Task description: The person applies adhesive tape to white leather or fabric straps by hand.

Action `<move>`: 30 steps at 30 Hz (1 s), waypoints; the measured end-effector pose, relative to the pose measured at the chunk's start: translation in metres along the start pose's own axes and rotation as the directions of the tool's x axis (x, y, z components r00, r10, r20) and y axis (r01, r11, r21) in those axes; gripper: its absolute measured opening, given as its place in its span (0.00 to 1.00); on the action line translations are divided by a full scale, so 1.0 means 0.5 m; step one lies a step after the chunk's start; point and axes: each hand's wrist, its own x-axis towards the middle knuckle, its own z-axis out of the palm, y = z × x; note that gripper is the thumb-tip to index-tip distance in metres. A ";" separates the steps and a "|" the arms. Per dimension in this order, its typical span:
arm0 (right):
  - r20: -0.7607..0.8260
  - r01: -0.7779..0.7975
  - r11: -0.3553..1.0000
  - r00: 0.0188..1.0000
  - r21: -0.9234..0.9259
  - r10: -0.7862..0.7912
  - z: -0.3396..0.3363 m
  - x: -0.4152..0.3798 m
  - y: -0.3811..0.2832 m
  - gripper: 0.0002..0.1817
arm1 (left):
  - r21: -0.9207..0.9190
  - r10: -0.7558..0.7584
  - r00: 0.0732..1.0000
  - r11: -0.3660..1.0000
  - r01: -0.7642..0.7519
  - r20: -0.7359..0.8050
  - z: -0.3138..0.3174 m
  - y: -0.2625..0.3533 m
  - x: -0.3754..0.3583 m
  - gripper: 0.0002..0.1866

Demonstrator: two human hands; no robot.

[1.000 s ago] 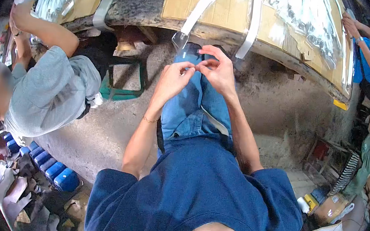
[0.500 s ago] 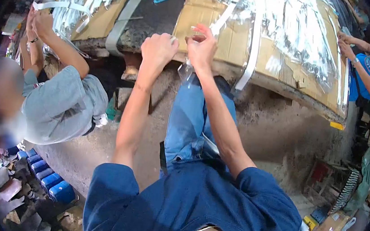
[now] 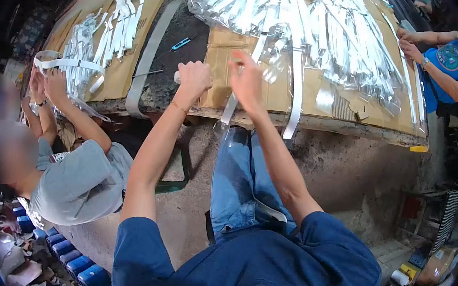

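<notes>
My left hand (image 3: pixel 193 82) is closed in a fist above the dark part of the table's front edge. A small whitish thing pokes out at its left side, too hidden to name. Just to the right, my right hand (image 3: pixel 248 84) is raised with its fingers apart, slightly blurred, and nothing shows in it. Beneath it a white strap (image 3: pixel 229 109) runs down over the table edge, with clear plastic at its lower end. A second white strap (image 3: pixel 295 88) lies further right and also hangs over the edge.
Piles of white straps in clear plastic (image 3: pixel 355 56) cover cardboard (image 3: pixel 221 58) on the table. A light blue tool (image 3: pixel 181 43) and a thin rod (image 3: pixel 148 73) lie left of centre. A person in grey (image 3: pixel 79 183) holds a strap loop at left; another in blue (image 3: pixel 448 71) works at right.
My right hand's fingers have spread from a near pinch. The camera view has shifted, showing more of the tabletop. The left hand stays closed.
</notes>
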 end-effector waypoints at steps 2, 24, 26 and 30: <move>0.122 -0.241 0.903 0.970 0.357 0.210 -0.073 -0.014 0.004 0.12 | 0.044 0.061 0.987 0.998 -0.054 -0.150 0.016 0.000 -0.018 0.15; 0.090 -0.390 0.711 0.903 0.585 0.421 -0.297 0.037 0.231 0.14 | -0.568 -0.348 0.825 0.822 0.040 -0.445 0.147 0.043 -0.161 0.25; 0.083 -0.366 0.710 0.913 0.601 0.400 -0.281 0.073 0.242 0.13 | -0.606 -0.384 0.805 0.794 0.039 -0.452 0.099 0.045 -0.172 0.25; -0.042 -0.266 0.735 0.928 0.624 0.371 -0.240 0.173 0.290 0.12 | -0.631 -0.370 0.726 0.768 -0.112 -0.580 0.027 0.080 -0.104 0.19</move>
